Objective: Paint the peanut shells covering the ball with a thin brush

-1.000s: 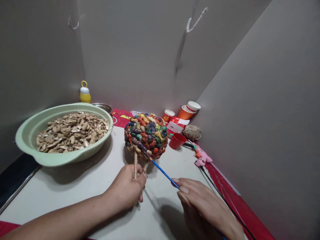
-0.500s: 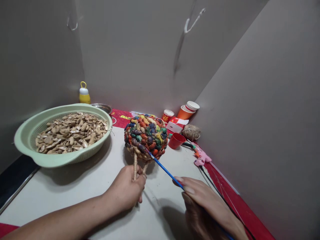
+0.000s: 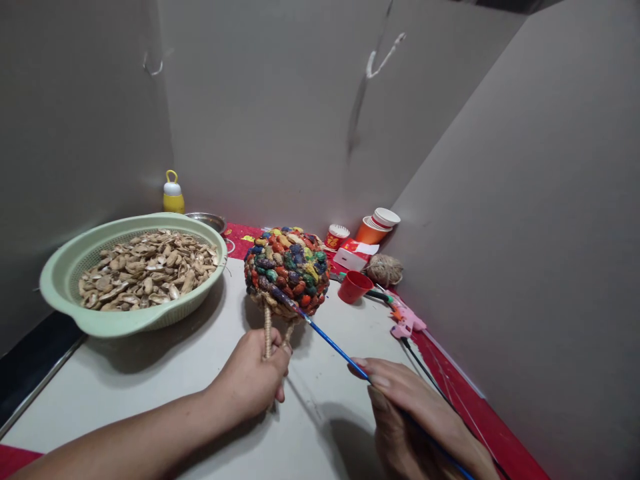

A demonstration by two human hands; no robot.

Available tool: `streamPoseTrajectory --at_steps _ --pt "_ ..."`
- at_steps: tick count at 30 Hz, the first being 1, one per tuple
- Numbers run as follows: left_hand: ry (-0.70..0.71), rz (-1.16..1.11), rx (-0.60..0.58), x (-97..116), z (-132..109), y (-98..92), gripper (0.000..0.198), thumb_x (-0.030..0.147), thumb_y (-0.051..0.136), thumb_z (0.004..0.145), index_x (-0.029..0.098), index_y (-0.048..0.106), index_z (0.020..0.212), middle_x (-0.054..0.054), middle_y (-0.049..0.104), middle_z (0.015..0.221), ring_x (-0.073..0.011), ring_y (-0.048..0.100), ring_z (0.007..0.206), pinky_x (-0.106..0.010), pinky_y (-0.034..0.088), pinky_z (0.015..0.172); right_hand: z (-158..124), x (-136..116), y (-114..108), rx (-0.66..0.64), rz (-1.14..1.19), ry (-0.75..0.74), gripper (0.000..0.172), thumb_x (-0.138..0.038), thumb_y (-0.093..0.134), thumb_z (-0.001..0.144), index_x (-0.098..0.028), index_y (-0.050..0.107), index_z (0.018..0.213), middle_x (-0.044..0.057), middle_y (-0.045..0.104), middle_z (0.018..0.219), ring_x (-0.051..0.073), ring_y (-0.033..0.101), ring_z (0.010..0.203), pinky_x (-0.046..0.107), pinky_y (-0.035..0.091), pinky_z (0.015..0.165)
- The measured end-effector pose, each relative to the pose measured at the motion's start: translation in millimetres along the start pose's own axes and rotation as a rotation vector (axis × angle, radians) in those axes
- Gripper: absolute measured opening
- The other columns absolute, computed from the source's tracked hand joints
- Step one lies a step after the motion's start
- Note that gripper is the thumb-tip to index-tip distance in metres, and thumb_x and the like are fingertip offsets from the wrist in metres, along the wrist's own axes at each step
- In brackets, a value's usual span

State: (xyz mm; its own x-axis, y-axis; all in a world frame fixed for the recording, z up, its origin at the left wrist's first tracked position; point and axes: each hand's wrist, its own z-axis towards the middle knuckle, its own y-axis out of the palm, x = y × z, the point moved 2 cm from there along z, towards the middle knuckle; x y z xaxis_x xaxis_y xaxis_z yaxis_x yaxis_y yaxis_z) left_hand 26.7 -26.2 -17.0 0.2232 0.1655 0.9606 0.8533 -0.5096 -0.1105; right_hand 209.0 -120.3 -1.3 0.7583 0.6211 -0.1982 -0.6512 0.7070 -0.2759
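Note:
A rounded basket (image 3: 287,270), its outside covered in peanut shells painted in several colours, is held up over the white tabletop. My left hand (image 3: 257,370) is closed round its rope-wrapped handle (image 3: 268,330). Between the thumb and fingers of my right hand (image 3: 413,407) is a blue paintbrush (image 3: 335,345). The brush tip lies against the lower front of the basket, beside dark purple shells. Part of the handle is hidden inside my left fist.
A green colander (image 3: 65,287) of peanut shells stands at left, with a yellow bottle (image 3: 173,200) and metal bowl (image 3: 210,221) behind. At right are a red cup (image 3: 355,287), twine ball (image 3: 385,270), stacked paper cups (image 3: 375,227) and pink glue gun (image 3: 410,319) with a cord.
The brush tip has shifted slightly down along the basket's lower front. Both hands keep their hold, and the camera view has tilted up a little.

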Motion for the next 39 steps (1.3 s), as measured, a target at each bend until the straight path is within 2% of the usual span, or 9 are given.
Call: streamPoseTrajectory --at_steps 5,11,20,25,33,39 --pt "-0.019 -0.002 -0.003 1.5 -1.0 1.1 0.021 0.035 0.049 0.095 0.024 0.049 0.077 0.007 0.050 0.041 -0.0103 0.039 0.031 -0.020 0.031 0.036 2.4 -3.4 -1.5 -0.014 0.010 -0.025 0.038 0.004 0.068 0.085 -0.020 0.073 0.114 0.005 0.081 0.101 0.023 0.081 0.089 0.037 0.069 0.078" --pt "0.017 0.071 0.004 -1.8 -2.8 4.6 0.025 0.038 0.052 0.095 0.023 0.050 0.075 0.005 0.051 0.042 -0.0106 0.044 0.035 -0.020 0.035 0.041 9.8 -6.0 2.9 -0.042 0.012 -0.085 0.040 0.006 0.067 0.084 -0.015 0.072 0.117 0.007 0.081 0.099 0.021 0.081 0.090 0.034 0.069 0.080" --pt "0.027 -0.031 0.012 -4.1 0.9 1.2 0.031 0.049 0.058 0.091 0.024 0.049 0.074 0.006 0.050 0.042 -0.0102 0.043 0.034 -0.020 0.032 0.039 6.0 -1.9 4.0 -0.017 0.005 -0.018 0.039 0.006 0.070 0.083 -0.019 0.075 0.113 0.005 0.081 0.099 0.020 0.080 0.086 0.033 0.069 0.079" --pt "-0.025 -0.036 -0.008 -2.3 1.1 0.0 0.027 0.045 0.054 0.091 0.025 0.049 0.075 0.006 0.050 0.040 -0.0106 0.038 0.032 -0.020 0.031 0.036 3.7 -1.8 0.9 -0.011 0.030 -0.033 0.040 0.008 0.069 0.082 -0.016 0.074 0.114 0.006 0.081 0.099 0.021 0.080 0.087 0.035 0.069 0.080" --pt "0.002 0.062 0.005 -1.6 -2.2 4.0 0.025 0.040 0.054 0.093 0.023 0.050 0.074 0.005 0.051 0.042 -0.0110 0.043 0.035 -0.021 0.035 0.042 8.3 -4.1 0.3 -0.056 0.029 -0.130 0.048 0.009 0.068 0.081 -0.014 0.071 0.122 0.006 0.081 0.098 0.022 0.081 0.092 0.033 0.069 0.082" --pt "0.003 0.048 0.001 -2.8 -1.8 5.0 0.021 0.034 0.051 0.093 0.024 0.050 0.076 0.006 0.050 0.042 -0.0113 0.043 0.035 -0.021 0.034 0.041 10.7 -2.2 1.0 -0.118 0.035 -0.119 0.045 0.007 0.065 0.084 -0.016 0.071 0.123 0.006 0.081 0.096 0.021 0.081 0.091 0.032 0.068 0.083"
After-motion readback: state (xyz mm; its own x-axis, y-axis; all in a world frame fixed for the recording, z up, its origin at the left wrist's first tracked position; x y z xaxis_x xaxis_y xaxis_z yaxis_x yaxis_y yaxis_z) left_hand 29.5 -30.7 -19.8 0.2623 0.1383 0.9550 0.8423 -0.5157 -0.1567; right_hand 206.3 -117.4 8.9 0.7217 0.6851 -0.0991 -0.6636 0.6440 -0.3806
